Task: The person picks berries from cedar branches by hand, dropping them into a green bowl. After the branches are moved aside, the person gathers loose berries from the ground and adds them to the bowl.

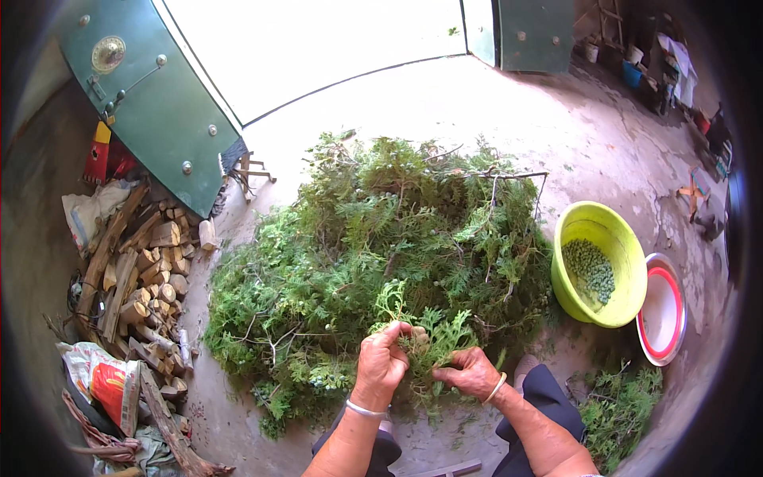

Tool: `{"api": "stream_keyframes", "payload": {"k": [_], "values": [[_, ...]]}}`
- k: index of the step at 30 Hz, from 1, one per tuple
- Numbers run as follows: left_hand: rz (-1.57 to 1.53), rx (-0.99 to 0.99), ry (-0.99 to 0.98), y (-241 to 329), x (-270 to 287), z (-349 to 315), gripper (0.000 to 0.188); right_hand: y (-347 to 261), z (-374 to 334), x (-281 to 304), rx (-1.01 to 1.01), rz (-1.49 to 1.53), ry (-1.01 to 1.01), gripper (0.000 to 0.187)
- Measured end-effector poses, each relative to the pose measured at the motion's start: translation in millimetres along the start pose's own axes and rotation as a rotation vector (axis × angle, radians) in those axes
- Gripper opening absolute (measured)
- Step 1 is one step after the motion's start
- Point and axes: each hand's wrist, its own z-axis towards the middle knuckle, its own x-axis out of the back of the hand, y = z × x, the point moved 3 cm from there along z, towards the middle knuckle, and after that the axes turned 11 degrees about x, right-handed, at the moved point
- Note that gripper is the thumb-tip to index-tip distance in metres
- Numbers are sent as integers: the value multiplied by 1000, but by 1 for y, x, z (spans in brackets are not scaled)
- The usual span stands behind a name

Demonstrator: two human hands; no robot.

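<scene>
My left hand [383,364] is closed around the stem of a green evergreen sprig [442,337], whose scaly leaves fan out between my two hands. My right hand [472,374] pinches at the sprig's right side with thumb and forefinger; whether a small berry sits between those fingertips cannot be made out. Just beyond both hands rises a big heap of cut evergreen branches [381,230] on the floor. To the right, a yellow-green tub [640,262] holds many small round green berries [590,272] at its bottom.
A white basin with a red band [674,310] stands beside the tub. Loose evergreen cuttings [624,413] lie by my right leg. Split firewood [155,278] and sacks [111,381] line the left side. A green metal door [151,95] stands ajar by the bright doorway.
</scene>
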Motion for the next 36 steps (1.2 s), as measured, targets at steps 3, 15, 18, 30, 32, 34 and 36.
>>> {"api": "stream_keyframes", "payload": {"k": [3,15,18,30,32,34,36], "values": [[-43,-45,-4,-7,15,10,20,-10,0,-10,19,130,-26,16],[436,-147,46,-17,-23,8,34,1,0,15,226,-52,274,17],[808,-290,145,-18,-30,5,42,-12,0,32,99,134,417,12],[1285,-238,-58,-51,-48,2,28,-30,-7,80,156,384,739,13],[1289,-270,-52,-50,-45,0,25,-32,-7,76,160,301,707,12],[1213,-202,-72,-52,-42,0,20,-27,-6,75,147,298,707,11],[1167,-244,-109,-48,-47,-4,18,-22,-5,74,135,294,708,10]]}}
